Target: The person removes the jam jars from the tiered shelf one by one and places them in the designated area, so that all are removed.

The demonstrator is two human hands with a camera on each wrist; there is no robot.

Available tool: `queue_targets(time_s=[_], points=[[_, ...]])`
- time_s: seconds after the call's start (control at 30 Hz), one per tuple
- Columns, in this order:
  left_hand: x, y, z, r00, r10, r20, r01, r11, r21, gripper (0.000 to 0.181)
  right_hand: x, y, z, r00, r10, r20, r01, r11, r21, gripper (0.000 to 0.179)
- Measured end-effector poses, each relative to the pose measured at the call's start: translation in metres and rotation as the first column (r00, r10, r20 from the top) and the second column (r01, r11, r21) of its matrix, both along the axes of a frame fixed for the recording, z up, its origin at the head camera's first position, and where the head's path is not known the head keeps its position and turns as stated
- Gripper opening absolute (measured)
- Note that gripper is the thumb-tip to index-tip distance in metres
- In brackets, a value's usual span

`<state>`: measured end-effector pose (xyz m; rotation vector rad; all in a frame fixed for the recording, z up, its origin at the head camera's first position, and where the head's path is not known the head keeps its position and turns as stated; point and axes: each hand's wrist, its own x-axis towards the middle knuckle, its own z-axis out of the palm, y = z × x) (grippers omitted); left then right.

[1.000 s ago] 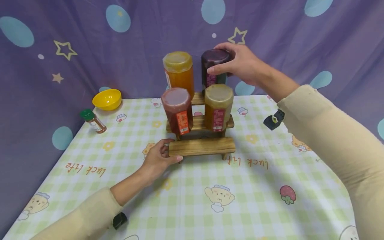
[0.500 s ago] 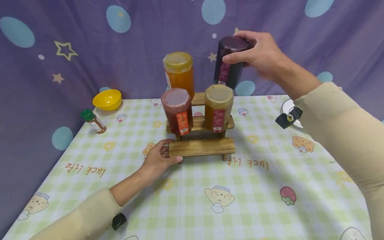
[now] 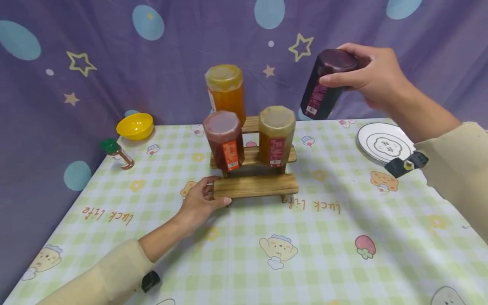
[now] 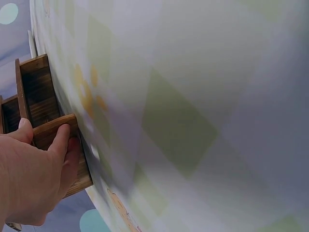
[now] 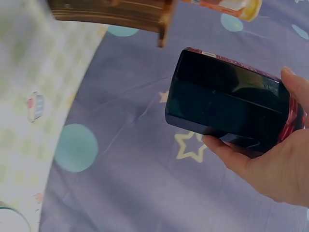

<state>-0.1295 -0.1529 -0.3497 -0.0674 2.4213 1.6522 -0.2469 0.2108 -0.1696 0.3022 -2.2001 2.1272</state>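
In the head view my right hand [image 3: 375,76] grips a dark purple jar [image 3: 328,84] near its top and holds it tilted in the air, right of the stand. The same dark jar [image 5: 227,99] fills the middle of the right wrist view. My left hand [image 3: 200,203] holds the left end of the lowest step of a wooden tiered stand [image 3: 257,186], thumb in front and fingers behind. On the middle step are a red jar [image 3: 225,140] and a pale amber jar [image 3: 277,135]. An orange jar [image 3: 226,91] with a yellow lid occupies the top step's left side.
A white plate [image 3: 366,142] lies on the right of the checked tablecloth [image 3: 183,262]. At the far left are a yellow bowl [image 3: 135,127] and a small green-capped shaker [image 3: 118,154]. A purple curtain [image 3: 183,38] hangs behind the table.
My right hand has lifted the dark purple jar off the stand's top step and carried it rightward, tilting it. More of the white plate now shows. My left hand stays on the stand.
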Motion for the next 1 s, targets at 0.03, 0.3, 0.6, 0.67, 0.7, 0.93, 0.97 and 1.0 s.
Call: queue_targets(time_s=[0.03,0.3,0.6,0.67,0.7,0.93,0.97,1.0], points=[[0.0,0.0,0.0,1.0,0.0,0.001,0.0,1.0,0.002,0.068,0.002,0.003,-0.003,1.0,-0.016,0.004,0.016,0.999,0.028,0.053],[0.001,0.0,-0.001,1.0,0.002,0.0,-0.002,1.0,0.007,0.067,0.011,0.022,-0.032,0.999,-0.019,0.028,0.018,0.999,0.034,0.052],[0.001,0.002,0.001,1.0,0.005,-0.001,-0.005,1.0,0.013,0.066,0.01,0.027,-0.079,0.999,-0.05,0.008,0.049,0.997,0.058,0.052],[0.001,0.002,0.001,1.0,0.006,-0.002,-0.006,1.0,0.016,0.066,0.009,0.025,-0.092,0.998,-0.059,0.001,0.058,0.996,0.074,0.053],[0.001,0.002,0.001,1.0,0.008,-0.002,-0.008,1.0,0.015,0.066,0.008,0.025,-0.098,0.998,-0.062,0.0,0.062,0.995,0.084,0.053],[0.001,0.001,0.0,1.0,0.012,0.004,-0.012,1.0,0.006,0.067,0.009,0.02,-0.13,0.996,-0.089,-0.002,0.086,0.952,0.293,0.057],[0.001,0.001,0.0,1.0,0.01,0.003,-0.01,1.0,0.006,0.067,0.009,0.02,-0.133,0.996,-0.093,-0.004,0.09,0.946,0.312,0.057],[0.0,0.001,0.0,1.0,0.009,0.003,-0.009,1.0,0.006,0.067,0.009,0.02,-0.136,0.995,-0.098,-0.006,0.094,0.94,0.329,0.058]])
